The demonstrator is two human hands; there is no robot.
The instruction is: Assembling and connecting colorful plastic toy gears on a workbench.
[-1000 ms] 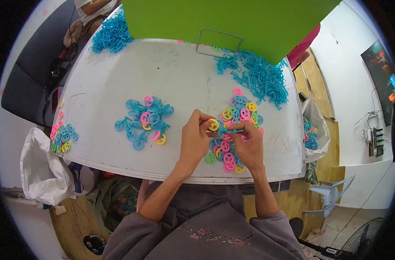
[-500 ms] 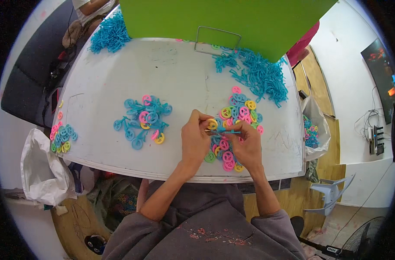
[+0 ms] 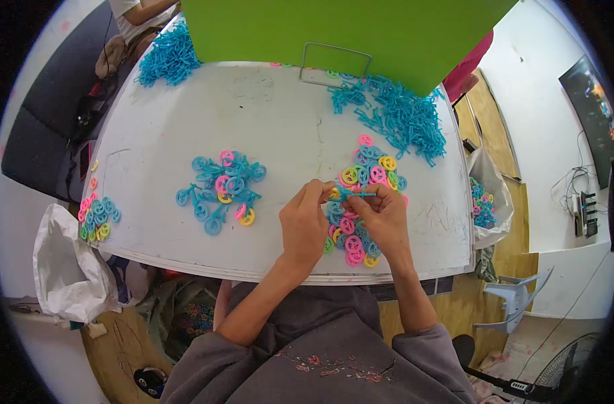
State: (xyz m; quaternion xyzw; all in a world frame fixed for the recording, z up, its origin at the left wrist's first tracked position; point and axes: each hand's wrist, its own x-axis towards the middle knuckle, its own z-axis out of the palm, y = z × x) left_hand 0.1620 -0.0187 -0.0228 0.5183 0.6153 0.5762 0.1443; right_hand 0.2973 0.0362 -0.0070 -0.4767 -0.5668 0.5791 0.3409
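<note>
Over the near right part of the table, my left hand [image 3: 304, 222] pinches a small yellow plastic wheel [image 3: 334, 194], mostly covered by the fingertips. My right hand [image 3: 382, 219] grips a blue forked plastic stick [image 3: 365, 194] between thumb and fingers, its thin end pointing right. Stick and wheel meet between the hands; whether they are joined I cannot tell. Below and beyond my hands spreads a pile of loose pink, blue, yellow and green wheels [image 3: 354, 249]. To the left lies a cluster of blue sticks with wheels on them [image 3: 234, 185].
A green panel [image 3: 347, 30] with a wire handle stands at the table's far side. Blue sticks are heaped at the far right [image 3: 408, 121] and far left [image 3: 169, 57]. More wheels [image 3: 99, 214] lie at the left edge. White sacks hang left [image 3: 71, 269] and right [image 3: 490, 232].
My fingertips have closed in on each other, and the yellow wheel is now more hidden. The blue stick has shifted slightly upward with my right hand.
</note>
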